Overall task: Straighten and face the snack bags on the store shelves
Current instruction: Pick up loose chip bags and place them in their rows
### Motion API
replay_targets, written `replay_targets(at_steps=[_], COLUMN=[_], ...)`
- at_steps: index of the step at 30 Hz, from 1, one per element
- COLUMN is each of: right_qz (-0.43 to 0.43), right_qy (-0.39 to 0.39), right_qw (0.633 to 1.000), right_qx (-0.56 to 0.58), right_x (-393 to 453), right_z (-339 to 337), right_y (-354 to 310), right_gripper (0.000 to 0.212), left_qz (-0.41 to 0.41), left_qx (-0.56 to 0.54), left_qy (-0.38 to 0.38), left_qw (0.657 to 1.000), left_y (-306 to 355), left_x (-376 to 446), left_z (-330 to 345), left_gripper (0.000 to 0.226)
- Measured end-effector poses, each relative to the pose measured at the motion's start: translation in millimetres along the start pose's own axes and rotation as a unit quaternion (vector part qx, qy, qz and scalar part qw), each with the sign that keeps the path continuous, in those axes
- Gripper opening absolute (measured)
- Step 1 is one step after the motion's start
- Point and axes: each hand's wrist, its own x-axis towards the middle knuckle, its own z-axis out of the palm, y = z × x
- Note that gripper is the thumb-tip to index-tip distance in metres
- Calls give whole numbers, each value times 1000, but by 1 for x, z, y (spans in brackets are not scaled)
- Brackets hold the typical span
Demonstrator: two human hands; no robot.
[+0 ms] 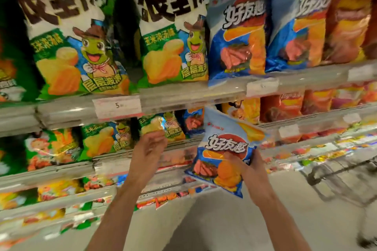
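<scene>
My right hand (243, 166) grips a small blue snack bag (221, 149) by its lower right side and holds it tilted in front of the second shelf, clear of the row. My left hand (150, 145) reaches up to a small green bag (161, 127) on that shelf, and its fingers curl around the bag's lower left corner. Beside it stand another small green bag (104, 138) and a blue one (193, 121). On the shelf above stand two large green bags (67, 32) (173, 26) and two large blue bags (238, 32) (299, 22), all facing front.
Clear price rails (183, 98) with white tags run along each shelf edge. Red and orange bags (291, 106) fill the right side. Lower shelves hold small packets. A shopping cart (338, 179) stands on the grey floor at the right.
</scene>
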Motion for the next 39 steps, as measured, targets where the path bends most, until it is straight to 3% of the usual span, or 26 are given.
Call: replay_targets(at_steps=[6,12,18,25,28,31,36,39], right_qz=[37,40,46,41,37,29,13,8], right_qy=[-77,-90,-107,-84,-70,-61,-41,-35], right_qw=[996,995,993,995,996,997,998,998], right_qx=[4,-10,-23,-38,-39,-40,-44,-50], right_x=[28,45,53,57,60,64,79,90], right_z=[-21,-25,-15,-26,-40,-60,-106,-130], right_y=[7,1,1,-1,-3,-5,-12,-15], right_gripper=[51,56,46,47,53,49,51,62], left_qz=[27,63,114,141,146,220,194,169], left_qx=[84,174,394,484,472,415,319,309], left_qy=[72,112,97,86,115,147,38,1], left_qw=[994,976,907,859,862,871,927,936], left_y=[-4,-13,-28,-43,-37,-27,-8,2], left_x=[-12,7,22,31,31,29,34,47], left_z=[26,25,31,21,26,50,123,169], left_gripper=[15,23,56,67,57,48,30,38])
